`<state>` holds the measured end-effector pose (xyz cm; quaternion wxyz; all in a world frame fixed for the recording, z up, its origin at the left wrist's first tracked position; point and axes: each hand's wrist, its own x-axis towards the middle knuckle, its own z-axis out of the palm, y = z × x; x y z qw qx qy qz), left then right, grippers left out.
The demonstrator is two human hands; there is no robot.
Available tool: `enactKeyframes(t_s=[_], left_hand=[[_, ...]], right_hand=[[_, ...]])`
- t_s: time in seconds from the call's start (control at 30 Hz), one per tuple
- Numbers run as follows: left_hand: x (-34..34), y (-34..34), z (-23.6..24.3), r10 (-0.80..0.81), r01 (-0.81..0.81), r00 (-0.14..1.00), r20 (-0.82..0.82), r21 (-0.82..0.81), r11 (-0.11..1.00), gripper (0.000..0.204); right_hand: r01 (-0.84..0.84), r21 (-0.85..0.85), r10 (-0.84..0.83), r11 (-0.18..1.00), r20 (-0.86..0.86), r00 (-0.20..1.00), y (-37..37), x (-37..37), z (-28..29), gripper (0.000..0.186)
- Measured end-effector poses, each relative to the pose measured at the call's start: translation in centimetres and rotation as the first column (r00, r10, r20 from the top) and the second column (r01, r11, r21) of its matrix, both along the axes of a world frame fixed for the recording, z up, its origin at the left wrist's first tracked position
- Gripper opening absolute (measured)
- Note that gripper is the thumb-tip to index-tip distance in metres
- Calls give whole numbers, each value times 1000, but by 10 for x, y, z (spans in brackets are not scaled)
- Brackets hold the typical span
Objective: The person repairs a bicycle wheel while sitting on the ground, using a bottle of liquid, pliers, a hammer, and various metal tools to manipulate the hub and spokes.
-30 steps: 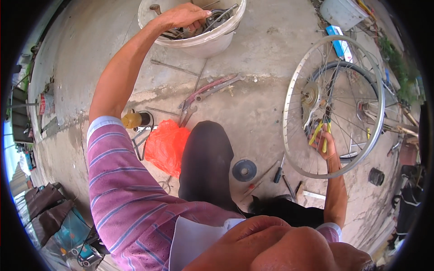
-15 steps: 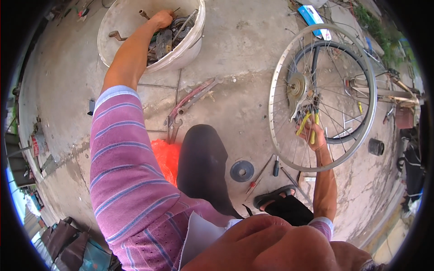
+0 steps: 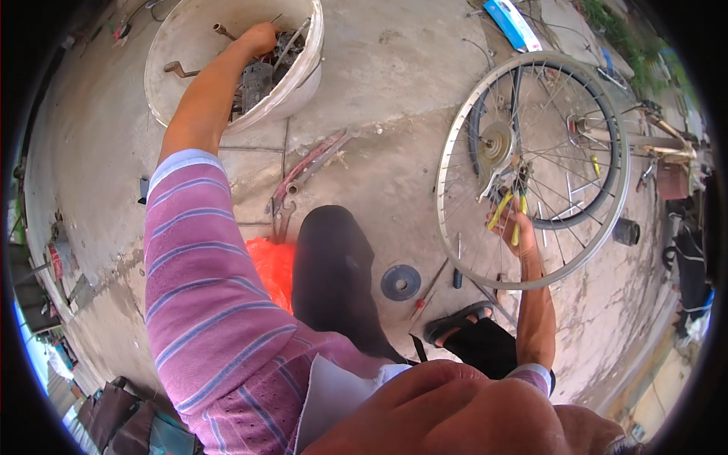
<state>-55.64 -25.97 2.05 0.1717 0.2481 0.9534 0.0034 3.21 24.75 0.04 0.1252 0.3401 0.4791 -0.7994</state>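
My left hand (image 3: 262, 38) reaches into a white bucket (image 3: 186, 45) at the far left, fingers curled down among metal tools and parts. What it grips, if anything, is hidden. At the right, my right hand (image 3: 518, 224) is closed around yellow-handled pliers (image 3: 500, 211). The pliers' jaws meet dark parts near the hub (image 3: 497, 144) of a spoked bicycle wheel (image 3: 442, 163); the exact contact is hard to see. A black tyre (image 3: 597, 98) shows beneath the wheel.
Wrenches (image 3: 318, 163) lie on the concrete below the bucket, near a red plastic bag (image 3: 273, 269). A dark disc (image 3: 400, 283), a screwdriver (image 3: 457, 278) and thin rods lie near my sandal (image 3: 447, 324). Behind the wheel is a blue-white box (image 3: 512, 24); a bicycle frame (image 3: 660, 152) lies right.
The whole view has shifted slightly, so most things sit further left. The wheel appears a little lower and tilted differently. My left hand stays in the bucket, my right on the pliers.
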Motion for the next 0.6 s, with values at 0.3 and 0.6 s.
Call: enactKeyframes(t_s=[0.3, 0.6], left_hand=[[-13, -10, -8, -117, 112, 993, -32, -127, 986, 38], [-8, -18, 61, 95, 6, 893, -441, 221, 975, 30]], right_hand=[[-77, 78, 74, 994, 40, 996, -9, 4, 11, 86], [-20, 65, 17, 998, 42, 999, -13, -7, 14, 61]])
